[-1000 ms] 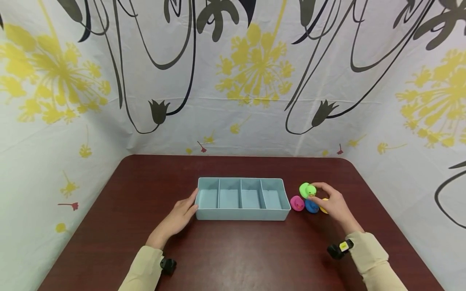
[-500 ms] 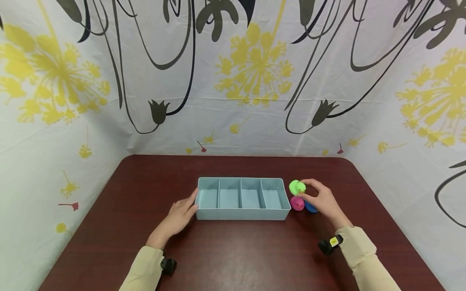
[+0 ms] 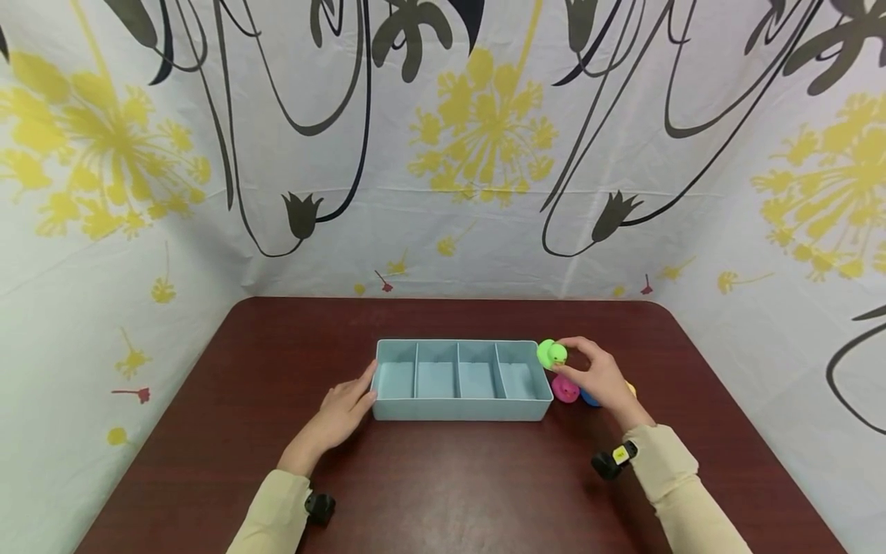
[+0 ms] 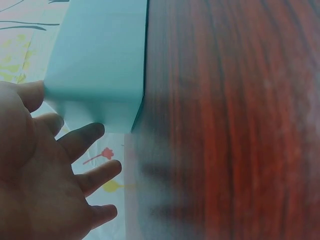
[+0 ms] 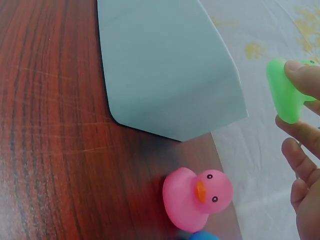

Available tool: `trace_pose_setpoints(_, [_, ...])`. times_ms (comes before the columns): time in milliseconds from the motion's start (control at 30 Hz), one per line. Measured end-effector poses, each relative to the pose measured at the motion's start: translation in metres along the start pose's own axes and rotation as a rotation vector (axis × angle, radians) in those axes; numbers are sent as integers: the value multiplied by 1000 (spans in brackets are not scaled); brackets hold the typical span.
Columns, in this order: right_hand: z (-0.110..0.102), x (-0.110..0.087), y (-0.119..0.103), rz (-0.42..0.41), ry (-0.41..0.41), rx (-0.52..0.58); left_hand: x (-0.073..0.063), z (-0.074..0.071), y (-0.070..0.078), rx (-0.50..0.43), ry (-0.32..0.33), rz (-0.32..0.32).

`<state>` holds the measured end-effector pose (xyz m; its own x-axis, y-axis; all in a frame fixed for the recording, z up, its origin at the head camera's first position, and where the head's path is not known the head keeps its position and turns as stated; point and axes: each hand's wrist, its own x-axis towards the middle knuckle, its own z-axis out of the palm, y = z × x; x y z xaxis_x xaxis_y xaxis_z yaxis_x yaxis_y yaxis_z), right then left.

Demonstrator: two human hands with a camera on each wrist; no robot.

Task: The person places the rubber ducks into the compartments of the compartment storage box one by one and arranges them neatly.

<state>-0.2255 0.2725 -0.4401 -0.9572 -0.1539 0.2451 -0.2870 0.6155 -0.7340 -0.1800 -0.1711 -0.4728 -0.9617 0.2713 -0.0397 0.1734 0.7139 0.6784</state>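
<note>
A pale blue tray [image 3: 457,409] with several compartments in a row sits on the table, its compartments bare. At its left end my left hand [image 3: 341,415] rests with fingers extended; in the left wrist view the thumb and a fingertip touch the tray's corner. My right hand [image 3: 601,381] pinches a green rubber duck [image 3: 551,354] between thumb and fingers, raised by the tray's right end. Below that hand, a pink rubber duck [image 5: 185,200] stands on the table close to the tray. A blue duck [image 3: 591,398] and something yellow [image 3: 631,388] are mostly hidden by the right hand.
The dark red-brown wooden table [image 3: 443,485] has rounded far corners. Behind and beside it hangs a white cloth [image 3: 415,231] with yellow and grey plant prints. A small black camera [image 3: 320,508] is worn on the left wrist, another [image 3: 609,464] on the right.
My right hand has carried the green duck leftward, from above the other ducks to the tray's right end. The left hand and the tray have stayed in place.
</note>
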Motion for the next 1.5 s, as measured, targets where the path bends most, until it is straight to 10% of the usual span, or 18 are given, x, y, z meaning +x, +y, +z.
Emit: trace_pose_setpoints(1500, [36,19,-35,-139,-58,4,-1,1,0,-18,4,-21])
